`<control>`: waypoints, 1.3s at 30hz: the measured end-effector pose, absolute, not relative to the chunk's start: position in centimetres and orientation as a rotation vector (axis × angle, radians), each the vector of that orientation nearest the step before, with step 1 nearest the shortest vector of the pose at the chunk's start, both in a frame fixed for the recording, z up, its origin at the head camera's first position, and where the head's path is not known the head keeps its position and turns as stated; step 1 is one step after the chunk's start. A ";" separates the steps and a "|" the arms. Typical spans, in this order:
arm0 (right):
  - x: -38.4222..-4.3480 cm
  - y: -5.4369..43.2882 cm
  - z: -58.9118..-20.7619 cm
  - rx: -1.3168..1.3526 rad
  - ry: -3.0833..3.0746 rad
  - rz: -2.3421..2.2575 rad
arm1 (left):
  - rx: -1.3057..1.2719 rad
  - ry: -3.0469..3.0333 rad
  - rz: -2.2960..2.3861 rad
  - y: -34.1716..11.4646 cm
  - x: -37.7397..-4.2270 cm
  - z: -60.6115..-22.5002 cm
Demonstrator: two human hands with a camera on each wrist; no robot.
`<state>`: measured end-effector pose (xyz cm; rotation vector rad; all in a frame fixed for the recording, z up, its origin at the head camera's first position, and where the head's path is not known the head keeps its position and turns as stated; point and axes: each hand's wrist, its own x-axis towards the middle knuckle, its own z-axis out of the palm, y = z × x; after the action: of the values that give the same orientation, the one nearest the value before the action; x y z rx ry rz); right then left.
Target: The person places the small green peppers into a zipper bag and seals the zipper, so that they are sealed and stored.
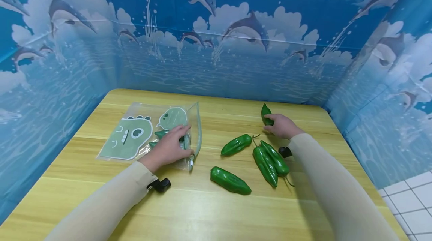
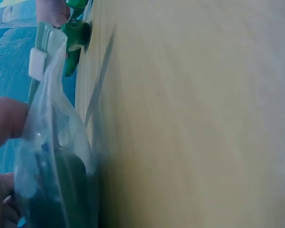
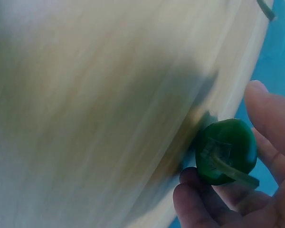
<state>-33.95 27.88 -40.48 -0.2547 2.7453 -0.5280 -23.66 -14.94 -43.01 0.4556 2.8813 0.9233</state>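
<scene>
R hand [image 1: 281,125] gripping pepper [image 1: 265,110] nr tabletop [image 1: 189,214] far edge; L hand [image 1: 168,149] touching bag [image 1: 145,132], grip unclear. Prob. bagging; next req. lift.

Arms [image 1: 104,203] stretch forward, left hand [image 1: 167,147] palm down, right hand [image 1: 281,125] curled.

On the table [image 1: 189,214], a bag [image 1: 126,141] with peppers [image 1: 161,133] inside lies left of frame centre, four loose peppers [image 1: 264,166] lower right, a fifth pepper [image 1: 266,110] above them, a curtain [image 1: 216,72] behind.
</scene>
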 end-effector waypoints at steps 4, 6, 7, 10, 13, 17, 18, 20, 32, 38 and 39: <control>-33.9 27.8 -40.5 -0.217 2.782 -0.533 | 0.457 2.869 1.040 -15.4 -23.6 -43.1; -33.9 27.8 -40.5 -0.207 2.804 -0.528 | 0.445 2.853 1.104 -15.6 -23.5 -43.1; -33.9 27.8 -40.6 -0.201 2.812 -0.528 | 0.438 2.844 1.138 -15.7 -23.5 -43.0; -33.8 27.7 -40.5 -0.205 2.837 -0.519 | 0.418 2.814 1.247 -16.2 -23.4 -42.9; -33.8 27.6 -40.5 -0.209 2.841 -0.510 | 0.403 2.808 1.321 -16.7 -23.5 -42.9; -33.8 27.5 -40.5 -0.203 2.839 -0.510 | 0.404 2.809 1.363 -17.2 -23.6 -43.4; -33.8 27.5 -40.5 -0.200 2.840 -0.513 | 0.407 2.806 1.374 -17.3 -23.6 -43.5; -33.8 27.6 -40.5 -0.201 2.845 -0.511 | 0.413 2.806 1.386 -17.5 -23.7 -43.7; -33.8 27.9 -40.3 -0.222 2.815 -0.526 | 0.426 2.799 1.364 -17.7 -23.6 -43.7; -34.0 28.4 -40.2 -0.236 2.771 -0.545 | 0.435 2.792 1.378 -17.6 -23.8 -43.8; -34.1 28.5 -40.2 -0.239 2.768 -0.546 | 0.432 2.789 1.383 -17.7 -23.8 -43.8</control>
<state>-34.08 28.49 -40.15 -0.2392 2.7678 -0.5463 -23.77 -17.65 -43.78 0.4318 2.7893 1.3835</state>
